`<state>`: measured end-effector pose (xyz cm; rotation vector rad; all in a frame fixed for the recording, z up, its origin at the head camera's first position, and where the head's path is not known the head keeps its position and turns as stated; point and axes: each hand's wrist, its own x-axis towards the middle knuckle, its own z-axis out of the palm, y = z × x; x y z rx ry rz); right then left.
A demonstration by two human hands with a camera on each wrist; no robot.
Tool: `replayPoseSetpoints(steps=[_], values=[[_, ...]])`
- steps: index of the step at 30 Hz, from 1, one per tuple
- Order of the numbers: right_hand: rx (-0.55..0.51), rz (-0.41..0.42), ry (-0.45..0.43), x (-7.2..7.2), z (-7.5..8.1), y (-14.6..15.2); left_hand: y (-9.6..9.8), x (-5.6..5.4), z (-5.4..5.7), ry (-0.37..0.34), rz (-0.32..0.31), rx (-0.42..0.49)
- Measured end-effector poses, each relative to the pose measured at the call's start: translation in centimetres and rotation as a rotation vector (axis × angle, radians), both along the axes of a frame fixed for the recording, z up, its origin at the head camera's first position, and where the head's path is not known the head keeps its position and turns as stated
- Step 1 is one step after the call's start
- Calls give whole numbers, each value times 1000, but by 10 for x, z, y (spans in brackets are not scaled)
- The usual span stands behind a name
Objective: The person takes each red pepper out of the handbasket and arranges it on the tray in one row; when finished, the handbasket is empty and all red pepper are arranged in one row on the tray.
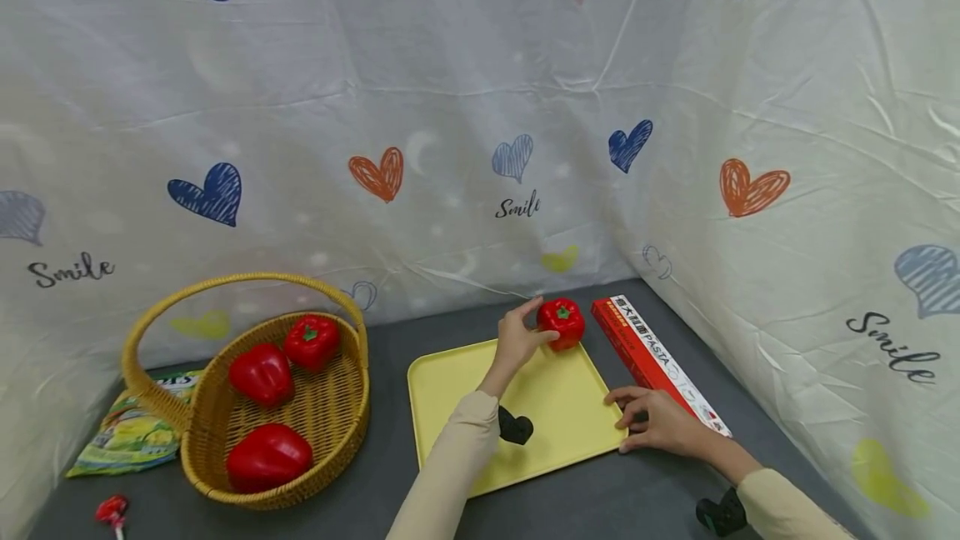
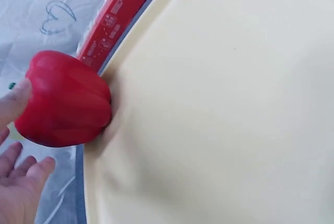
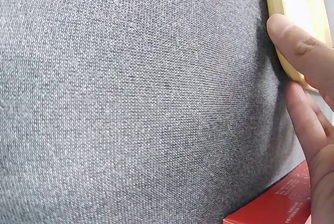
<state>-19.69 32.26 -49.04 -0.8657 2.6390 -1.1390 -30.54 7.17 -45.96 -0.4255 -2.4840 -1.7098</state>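
Sitting at the far right corner of the yellow tray [image 1: 465,390], the red pepper [image 1: 561,322] lay straight ahead of the left hand [image 1: 516,343], which reached across the tray to meet it. In the left wrist view the thumb touched the pepper's side while the other fingers [image 2: 21,169] spread loosely below it, so the hand stood open against the fruit rather than wrapped round it. That hand was plainly the nearer of the two. The right hand [image 1: 660,422] rested flat at the tray's near right corner, fingers relaxed and holding nothing, its thumb against the tray rim and its fingers beside the red pasta box [image 1: 656,361]. The box's long axis ran alongside the tray's right edge, just beside the pepper, leaving little room on that side; the curtain wall closed in close behind. Open room lay leftward, over the bare tray and the grey tabletop [image 1: 390,357] toward the wicker basket [image 1: 195,432], which held three more peppers
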Motion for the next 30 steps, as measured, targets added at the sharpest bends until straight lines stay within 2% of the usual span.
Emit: replayPoseSetpoints(steps=[5,10,16,20,26,30], values=[[-30,28,19,0,-1,-3,-27,14,11,13,34,26],[-25,34,28,1,1,-3,-60,34,31,-5,39,63],[-33,39,64,1,0,-3,-108,69,56,-11,16,67],[-34,41,77,2,0,-2,-145,90,63,-41,32,87],[-40,49,97,2,-1,-2,-210,119,69,-108,146,109],[-60,65,120,1,-2,-4,-252,128,77,-173,244,105]])
